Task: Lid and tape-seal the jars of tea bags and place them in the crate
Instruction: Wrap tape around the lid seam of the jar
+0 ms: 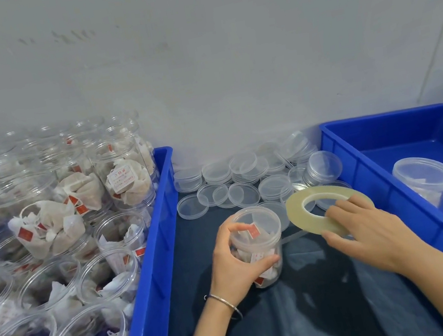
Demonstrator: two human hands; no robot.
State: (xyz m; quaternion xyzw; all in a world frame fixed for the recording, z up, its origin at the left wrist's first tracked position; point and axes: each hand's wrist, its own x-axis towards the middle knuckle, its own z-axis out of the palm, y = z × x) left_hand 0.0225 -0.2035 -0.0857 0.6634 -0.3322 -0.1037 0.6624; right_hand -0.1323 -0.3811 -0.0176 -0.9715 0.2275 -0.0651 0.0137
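Observation:
A clear jar of tea bags (259,238) with a lid on top stands on the dark cloth between two blue crates. My left hand (236,266) grips its side, thumb and fingers curled round it. My right hand (373,232) holds a flat roll of clear tape (305,212) just right of the jar; a thin strip of tape runs from the roll toward the jar's side. One lidded jar (423,179) lies in the right blue crate (363,172).
The left blue crate (152,254) is packed with several open jars of tea bags (55,221), some stacked. A pile of loose clear lids (246,181) lies against the white wall behind the jar. A dark cloth (314,314) covers the work area.

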